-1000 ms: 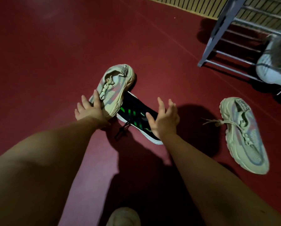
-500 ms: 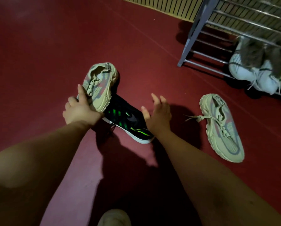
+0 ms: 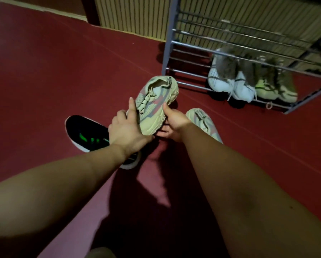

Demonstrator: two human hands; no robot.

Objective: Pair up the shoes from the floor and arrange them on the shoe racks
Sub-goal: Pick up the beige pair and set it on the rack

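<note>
Head view: left hand and right hand both clasp one beige sneaker, chunky sole, mesh upper, held above red floor. Second beige sneaker on floor behind right forearm. One black sneaker, green stripes, white sole, under left wrist. Metal-bar rack, bottom tier: two white shoes, two greenish shoes.

Single head-worn view, angled forward and down (wide-angle), close above the floor.
</note>
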